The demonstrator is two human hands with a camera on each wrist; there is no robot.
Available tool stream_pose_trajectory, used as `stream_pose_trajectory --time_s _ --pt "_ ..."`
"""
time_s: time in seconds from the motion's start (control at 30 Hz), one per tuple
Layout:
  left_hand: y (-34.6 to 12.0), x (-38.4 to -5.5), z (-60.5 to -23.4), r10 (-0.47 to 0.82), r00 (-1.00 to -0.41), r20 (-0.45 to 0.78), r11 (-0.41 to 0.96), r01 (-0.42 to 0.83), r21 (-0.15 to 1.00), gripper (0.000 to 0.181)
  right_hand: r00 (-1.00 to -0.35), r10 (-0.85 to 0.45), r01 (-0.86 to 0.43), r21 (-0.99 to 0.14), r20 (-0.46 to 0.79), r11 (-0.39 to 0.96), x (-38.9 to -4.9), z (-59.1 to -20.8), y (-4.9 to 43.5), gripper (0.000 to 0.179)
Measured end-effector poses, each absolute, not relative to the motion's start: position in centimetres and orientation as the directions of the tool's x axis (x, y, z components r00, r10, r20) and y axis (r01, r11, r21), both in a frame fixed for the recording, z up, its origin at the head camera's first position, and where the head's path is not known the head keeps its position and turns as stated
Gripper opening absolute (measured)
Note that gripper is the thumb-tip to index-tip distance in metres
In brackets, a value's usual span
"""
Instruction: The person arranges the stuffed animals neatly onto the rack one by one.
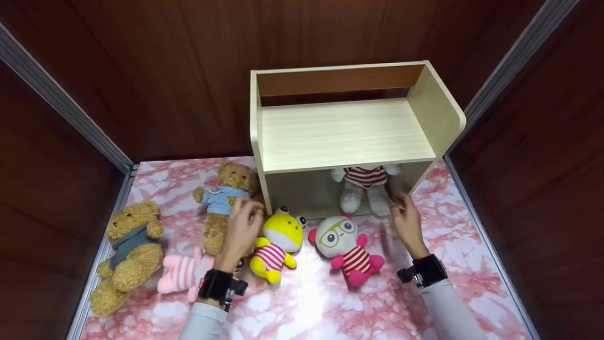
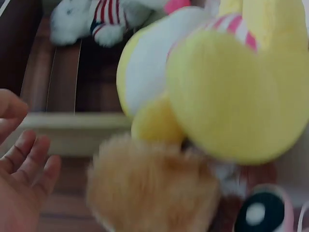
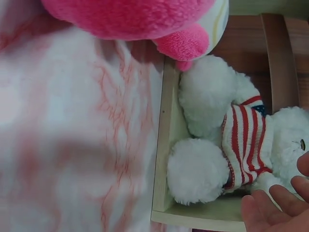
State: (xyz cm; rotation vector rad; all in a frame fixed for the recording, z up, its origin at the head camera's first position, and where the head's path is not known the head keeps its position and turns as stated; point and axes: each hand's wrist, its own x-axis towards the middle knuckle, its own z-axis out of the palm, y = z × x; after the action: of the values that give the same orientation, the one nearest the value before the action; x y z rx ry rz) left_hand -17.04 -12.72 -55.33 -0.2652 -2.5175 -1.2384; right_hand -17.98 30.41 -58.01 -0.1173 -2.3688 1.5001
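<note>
right hand: right of centre in the head view [image 1: 406,219], beside the shelf's lower front corner; fingers loosely bent and parted, with nothing in its hold; near the white bear, though whether it touches it i cannot tell.
left hand: just left of centre [image 1: 244,224], over the right side of the blue-shirt bear; thumb and fingers stand apart at the left edge of its wrist view, gripping nothing.
white bear: in the shelf's lower compartment [image 1: 365,182], right of centre, feet toward the front edge; striped top; the upper board hides its head in the head view.
shelf: pale wood [image 1: 349,132], upper centre to right; its upper level shows bare board.
blue-shirt bear: brown [image 1: 221,202], left of centre, lying beside the shelf's left side.
frog: yellow, in a striped top [image 1: 281,236], at centre, lying just before the shelf, right of the left hand.
panda: white and pink, with glasses [image 1: 342,241], right of the frog, its head near the shelf's front edge.
pink toy: lower left [image 1: 181,274], partly behind the left wrist.
grey-shirt bear: brown [image 1: 134,250], far lower left.
floor: pink-and-white marbled [image 1: 306,316].
walls: dark wood [image 1: 188,71], behind and at both sides.
</note>
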Motion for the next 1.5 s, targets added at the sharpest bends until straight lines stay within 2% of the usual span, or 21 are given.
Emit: stream_pose_trajectory --time_s 0.07,0.13,0.3,0.37,0.5,0.67,0.77,0.97,1.03,1.23,1.5 --pt "-14.0 -17.6 -55.6 -0.04 -0.921 0.387 0.625 0.279 0.729 0.016 -0.939 0.247 -0.112 -0.89 0.24 0.442 -17.8 -58.1 30.4 0.042" --pt "-15.3 -18.2 -55.9 -0.107 -0.922 0.371 0.67 0.209 0.712 0.025 -0.94 0.241 -0.115 -0.891 0.241 0.44 -17.7 -58.1 30.5 0.042" --pt "-18.4 -19.1 -56.7 -0.246 -0.96 0.135 0.767 -0.107 0.633 0.069 -0.951 0.21 -0.117 -0.892 0.228 0.437 -17.4 -58.0 30.2 0.044" --pt "-19.2 -19.2 -56.9 -0.271 -0.962 0.037 0.783 -0.198 0.589 0.082 -0.953 0.203 -0.115 -0.89 0.224 0.44 -17.4 -58.0 30.1 0.045" --pt "-20.1 -19.2 -57.7 -0.287 -0.957 -0.044 0.774 -0.258 0.579 0.098 -0.953 0.204 -0.115 -0.893 0.223 0.436 -17.3 -57.9 30.1 0.045" --pt "-21.1 -18.5 -60.0 -0.282 -0.95 -0.136 0.685 -0.298 0.665 0.114 -0.948 0.208 -0.132 -0.892 0.241 0.432 -16.9 -57.9 30.2 0.044" --pt "-21.6 -18.1 -60.9 -0.299 -0.934 -0.195 0.622 -0.346 0.702 0.113 -0.943 0.213 -0.143 -0.89 0.255 0.434 -16.7 -58.1 30.4 0.044" --pt "-21.9 -18.1 -61.4 -0.312 -0.931 -0.187 0.562 -0.34 0.754 0.08 -0.931 0.238 -0.142 -0.875 0.277 0.463 -16.4 -58.4 30.7 0.04" --pt "-22.0 -18.2 -61.5 -0.32 -0.927 -0.193 0.554 -0.349 0.756 0.075 -0.928 0.245 -0.142 -0.874 0.281 0.464 -16.3 -58.5 30.8 0.039" --pt "-22.4 -17.9 -61.2 -0.359 -0.916 -0.18 0.511 -0.355 0.783 0.074 -0.921 0.255 -0.164 -0.886 0.295 0.434 -15.9 -58.4 31.0 0.038" --pt "-22.5 -17.9 -59.9 -0.477 -0.876 -0.062 0.3 -0.229 0.926 0.074 -0.921 0.248 -0.17 -0.884 0.3 0.436 -15.5 -58.2 31.4 0.04"
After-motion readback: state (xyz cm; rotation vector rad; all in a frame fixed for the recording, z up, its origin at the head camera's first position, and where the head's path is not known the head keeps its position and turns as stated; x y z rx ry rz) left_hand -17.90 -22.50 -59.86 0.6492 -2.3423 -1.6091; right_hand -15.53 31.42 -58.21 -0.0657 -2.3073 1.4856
